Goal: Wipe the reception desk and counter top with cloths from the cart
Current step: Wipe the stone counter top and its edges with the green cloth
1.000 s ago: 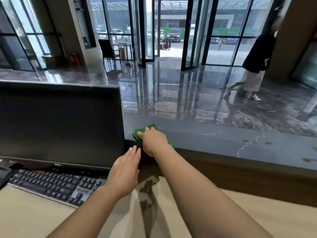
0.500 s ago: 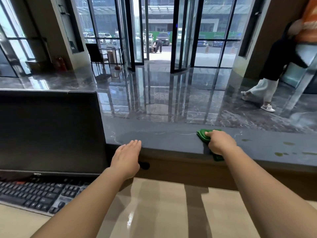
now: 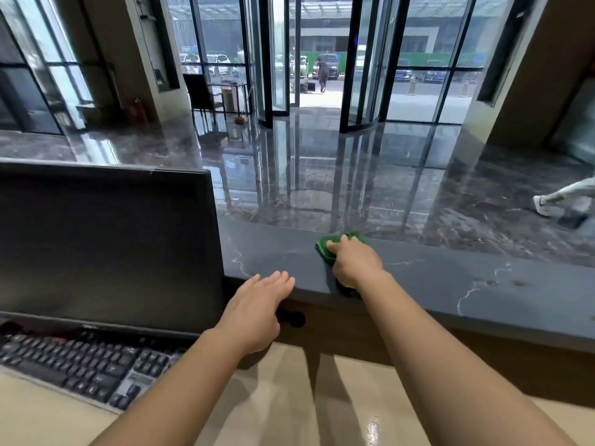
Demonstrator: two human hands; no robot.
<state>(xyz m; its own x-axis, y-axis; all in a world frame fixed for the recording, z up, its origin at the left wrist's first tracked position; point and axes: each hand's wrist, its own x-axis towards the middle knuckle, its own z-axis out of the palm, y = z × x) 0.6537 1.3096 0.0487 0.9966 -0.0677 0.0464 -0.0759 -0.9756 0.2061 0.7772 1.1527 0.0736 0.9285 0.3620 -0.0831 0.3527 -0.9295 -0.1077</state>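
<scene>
At the far left a black keyboard (image 3: 80, 365) lies on the pale reception desk (image 3: 289, 407). A dark monitor (image 3: 106, 246) stands behind it and rises above the level of the grey stone counter top (image 3: 450, 278). Just right of the monitor's edge the left hand (image 3: 257, 310) is stretched forward, palm down, fingers straight and close together, holding nothing. Its fingertips reach the near lip of the counter top, though I cannot tell whether they rest on it or hover just over it. Further right and further out, the right hand (image 3: 354, 265) has its fingers curled over a bunched green cloth (image 3: 325, 249) and presses it onto the counter top, about midway across the slab's depth. Cloth shows ahead and left of the knuckles and again under the wrist at the near edge. The counter top's long axis runs left to right, so the stroke likely goes sideways along it, and the right hand is the one placed to make it. Leftward the room is short, since the monitor closes that end off. Rightward the slab runs on to the frame's edge, carrying a few pale specks (image 3: 518, 283) well apart from the cloth that probably want wiping. The far edge drops to the glossy lobby floor (image 3: 322, 188), where a passer-by's shoe (image 3: 544, 206) shows. A push too far forward could carry the cloth over it.
</scene>
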